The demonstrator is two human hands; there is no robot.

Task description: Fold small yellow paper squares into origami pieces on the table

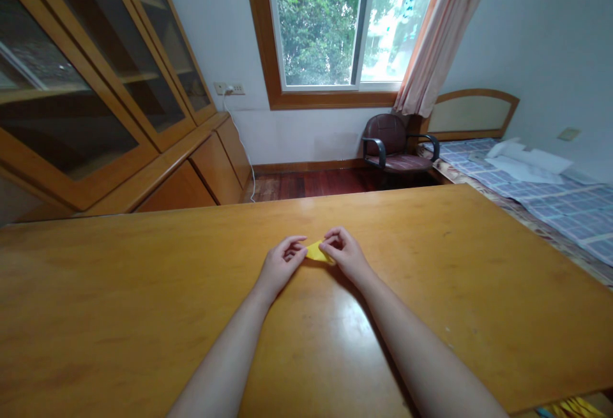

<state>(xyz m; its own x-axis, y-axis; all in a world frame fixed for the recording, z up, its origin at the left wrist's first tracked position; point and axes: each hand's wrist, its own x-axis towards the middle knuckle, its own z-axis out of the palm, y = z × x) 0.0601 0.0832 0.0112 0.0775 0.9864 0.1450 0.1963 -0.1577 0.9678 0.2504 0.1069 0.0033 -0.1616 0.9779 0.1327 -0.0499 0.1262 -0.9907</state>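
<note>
A small folded piece of yellow paper (315, 251) lies on the wooden table (143, 290), between my two hands. My left hand (282, 263) pinches its left side with curled fingers. My right hand (343, 253) pinches its right end, fingers bent over it. Most of the paper is hidden by my fingers, so its shape is unclear.
A glass-fronted wooden cabinet (96, 105) stands at the left. Beyond the table are a dark armchair (393, 147), a window (349, 22) with a curtain (440, 35), and a bed (550, 194) with white sheets of paper (527, 163). Yellow paper (575, 408) shows at the lower right corner.
</note>
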